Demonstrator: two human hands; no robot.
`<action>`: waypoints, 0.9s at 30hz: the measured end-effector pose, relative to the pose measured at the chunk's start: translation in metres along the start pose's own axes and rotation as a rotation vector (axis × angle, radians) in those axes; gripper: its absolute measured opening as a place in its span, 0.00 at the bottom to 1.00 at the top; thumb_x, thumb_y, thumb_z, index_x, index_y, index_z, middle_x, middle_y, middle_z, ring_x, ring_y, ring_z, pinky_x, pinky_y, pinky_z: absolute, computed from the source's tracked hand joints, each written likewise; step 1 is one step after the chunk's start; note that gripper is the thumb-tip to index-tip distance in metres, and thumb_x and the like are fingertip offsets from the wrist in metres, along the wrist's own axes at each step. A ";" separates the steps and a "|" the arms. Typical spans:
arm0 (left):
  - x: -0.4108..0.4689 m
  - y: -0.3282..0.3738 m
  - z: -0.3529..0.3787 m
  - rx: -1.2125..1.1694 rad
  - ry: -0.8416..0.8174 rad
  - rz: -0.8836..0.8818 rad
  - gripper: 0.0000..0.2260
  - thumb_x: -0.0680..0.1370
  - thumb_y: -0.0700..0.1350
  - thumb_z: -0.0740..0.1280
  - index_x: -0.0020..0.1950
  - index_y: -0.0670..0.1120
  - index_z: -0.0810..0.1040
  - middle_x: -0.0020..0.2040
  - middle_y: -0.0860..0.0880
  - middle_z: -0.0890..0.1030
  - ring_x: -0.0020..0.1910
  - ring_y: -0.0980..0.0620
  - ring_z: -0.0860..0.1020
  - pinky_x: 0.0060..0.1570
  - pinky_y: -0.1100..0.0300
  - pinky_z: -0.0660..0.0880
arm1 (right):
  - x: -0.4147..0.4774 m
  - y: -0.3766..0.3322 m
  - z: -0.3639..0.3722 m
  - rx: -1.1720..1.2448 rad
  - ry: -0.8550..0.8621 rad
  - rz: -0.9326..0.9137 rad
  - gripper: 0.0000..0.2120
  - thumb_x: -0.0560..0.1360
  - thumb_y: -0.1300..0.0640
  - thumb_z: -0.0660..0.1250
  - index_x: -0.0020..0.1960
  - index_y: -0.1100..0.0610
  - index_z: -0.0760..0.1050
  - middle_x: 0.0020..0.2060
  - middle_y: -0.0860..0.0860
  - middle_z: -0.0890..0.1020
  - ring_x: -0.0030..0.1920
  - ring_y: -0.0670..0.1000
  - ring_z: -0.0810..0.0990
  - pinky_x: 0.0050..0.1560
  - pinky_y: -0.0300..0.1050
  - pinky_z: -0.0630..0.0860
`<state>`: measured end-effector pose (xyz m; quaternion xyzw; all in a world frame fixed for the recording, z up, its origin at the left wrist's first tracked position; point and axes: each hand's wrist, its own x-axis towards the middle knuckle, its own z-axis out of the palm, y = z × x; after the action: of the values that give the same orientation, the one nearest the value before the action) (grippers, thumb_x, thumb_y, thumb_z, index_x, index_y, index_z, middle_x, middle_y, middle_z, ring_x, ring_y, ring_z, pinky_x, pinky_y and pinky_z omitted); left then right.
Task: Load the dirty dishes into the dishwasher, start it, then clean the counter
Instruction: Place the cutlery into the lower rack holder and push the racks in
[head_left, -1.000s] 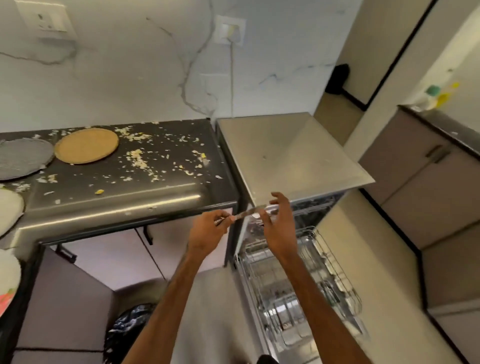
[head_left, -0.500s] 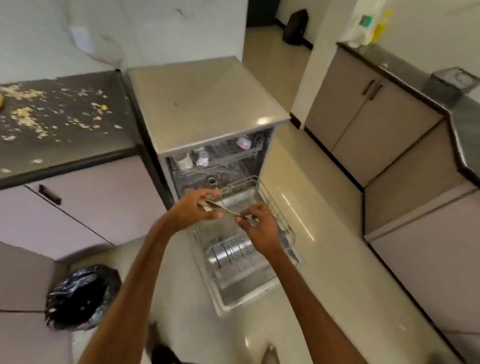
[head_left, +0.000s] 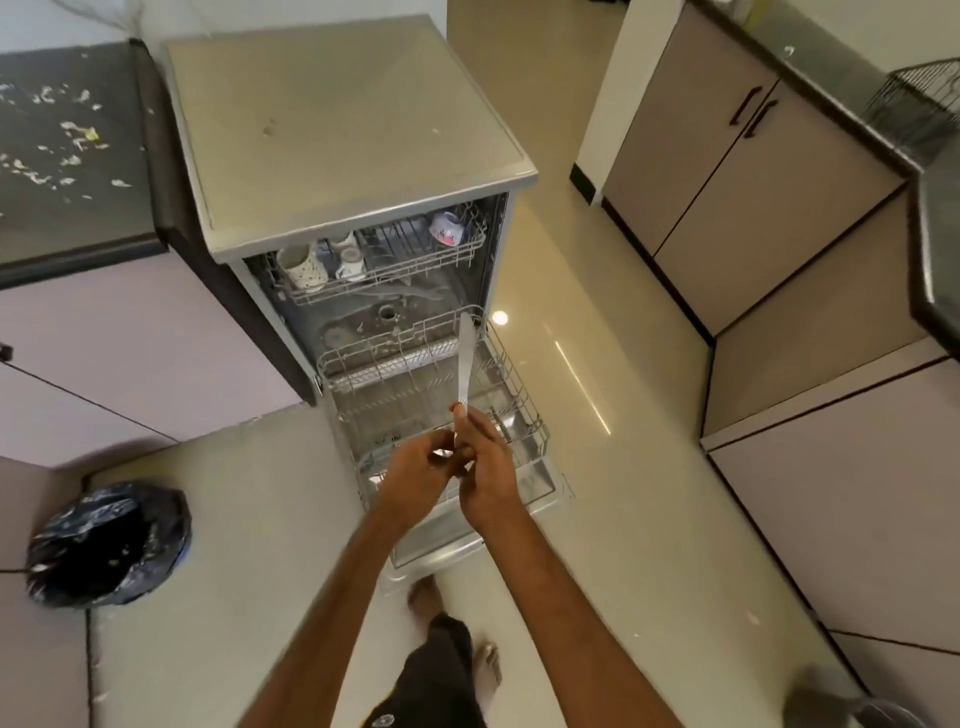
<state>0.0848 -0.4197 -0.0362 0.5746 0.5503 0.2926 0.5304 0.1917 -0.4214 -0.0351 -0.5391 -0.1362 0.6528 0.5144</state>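
The steel dishwasher (head_left: 343, 130) stands open, its lower rack (head_left: 514, 395) pulled out over the lowered door. Several cups (head_left: 301, 267) sit in the upper rack (head_left: 415, 265). My right hand (head_left: 485, 467) grips the handle of a table knife (head_left: 464, 358), whose blade points up and away over the lower rack. My left hand (head_left: 415, 473) is right beside it with curled fingers at the knife's handle end; whether it holds the handle or a second small utensil is hidden. The dark counter (head_left: 67, 156) at the left is strewn with food scraps.
A bin lined with a black bag (head_left: 106, 543) stands on the floor at the left. Beige cabinets (head_left: 727, 171) run along the right, with a wire basket (head_left: 914, 109) on their counter. My bare feet (head_left: 457, 623) are just in front of the dishwasher door.
The view has swung down from the counter to the open dishwasher. Both hands have come lower over the lower rack, and the knife has turned from lying across to pointing up and away.
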 end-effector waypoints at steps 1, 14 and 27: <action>0.009 -0.003 0.002 -0.001 0.018 0.001 0.07 0.78 0.40 0.70 0.46 0.52 0.83 0.39 0.54 0.85 0.38 0.52 0.84 0.43 0.56 0.81 | 0.008 -0.001 -0.003 -0.010 0.001 -0.005 0.12 0.74 0.56 0.72 0.56 0.59 0.82 0.35 0.49 0.79 0.36 0.47 0.75 0.34 0.41 0.70; 0.077 -0.081 0.008 0.353 0.147 -0.170 0.06 0.77 0.49 0.71 0.47 0.62 0.82 0.37 0.72 0.80 0.36 0.66 0.80 0.34 0.73 0.73 | 0.141 -0.034 -0.135 -0.477 0.001 -0.214 0.07 0.76 0.57 0.72 0.52 0.58 0.83 0.45 0.61 0.84 0.45 0.56 0.79 0.54 0.57 0.77; 0.149 -0.281 0.138 0.537 0.461 -0.324 0.04 0.77 0.52 0.71 0.46 0.53 0.81 0.39 0.61 0.79 0.36 0.58 0.77 0.34 0.72 0.64 | 0.331 0.078 -0.270 -1.022 -0.213 -0.318 0.06 0.72 0.65 0.75 0.47 0.57 0.84 0.42 0.47 0.86 0.43 0.45 0.82 0.49 0.30 0.75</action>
<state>0.1548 -0.3661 -0.3713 0.5179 0.7957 0.1723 0.2627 0.4152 -0.2860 -0.3819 -0.6242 -0.5672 0.4687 0.2625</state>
